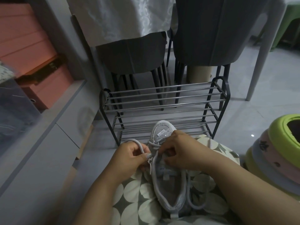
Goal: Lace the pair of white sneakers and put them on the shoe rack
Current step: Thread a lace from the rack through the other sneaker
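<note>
The shoe rack (164, 109) stands on the floor just past the knees, its bars bare and open from the front and from above. Two dark chairs (199, 34) crowd close behind it, their legs showing through the bars, so the back is shut off. A grey cabinet (53, 127) flanks the left, stacked plastic stools (276, 153) the right, with bare floor between each and the rack.

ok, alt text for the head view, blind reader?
Two hands lace a white sneaker on the person's lap: the left hand pinches a loop of lace, the right hand grips the lace at the eyelets. A bare metal shoe rack stands just beyond.
</note>
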Motion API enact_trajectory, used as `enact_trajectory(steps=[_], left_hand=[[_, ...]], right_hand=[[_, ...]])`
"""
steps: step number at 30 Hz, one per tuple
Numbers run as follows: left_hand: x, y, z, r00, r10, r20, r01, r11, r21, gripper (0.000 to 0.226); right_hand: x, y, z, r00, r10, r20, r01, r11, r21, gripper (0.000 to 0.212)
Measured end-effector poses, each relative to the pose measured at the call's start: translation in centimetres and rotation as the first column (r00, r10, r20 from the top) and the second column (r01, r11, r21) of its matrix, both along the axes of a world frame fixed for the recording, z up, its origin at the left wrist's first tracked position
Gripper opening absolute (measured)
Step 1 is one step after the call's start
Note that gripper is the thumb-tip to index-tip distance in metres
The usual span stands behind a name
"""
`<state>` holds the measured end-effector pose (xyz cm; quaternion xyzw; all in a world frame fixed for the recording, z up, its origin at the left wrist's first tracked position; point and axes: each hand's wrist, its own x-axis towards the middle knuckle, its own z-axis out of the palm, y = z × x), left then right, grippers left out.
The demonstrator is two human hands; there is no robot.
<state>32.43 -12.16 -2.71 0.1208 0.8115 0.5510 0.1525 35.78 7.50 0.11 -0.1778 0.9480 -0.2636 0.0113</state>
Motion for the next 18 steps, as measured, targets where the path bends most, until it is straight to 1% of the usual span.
enact_trajectory(steps=[3, 7, 11, 18], left_hand=[[-0.16, -0.02, -0.09, 0.999, 0.004, -0.042, -0.006, 0.999, -0.052, 0.012], [-0.12, 0.22, -0.27, 0.999, 0.019, -0.026, -0.02, 0.999, -0.037, 0.015], [-0.14, 0.24, -0.41, 0.997, 0.066, -0.03, -0.067, 0.998, -0.022, 0.017], [-0.09, 0.2, -0.19, 1.0, 0.019, -0.016, -0.02, 0.999, -0.026, 0.011]], right_hand=[[-0.06, -0.17, 0.07, 1.0, 0.002, 0.008, -0.002, 1.0, -0.001, 0.025], [-0.04, -0.37, 0.1, 1.0, 0.004, -0.002, -0.003, 1.0, 0.014, 0.021], [-0.03, -0.45, -0.06, 1.0, -0.005, 0.006, 0.005, 1.0, 0.027, 0.022], [-0.02, -0.49, -0.33, 0.999, -0.032, 0.003, 0.032, 0.999, 0.027, 0.021]])
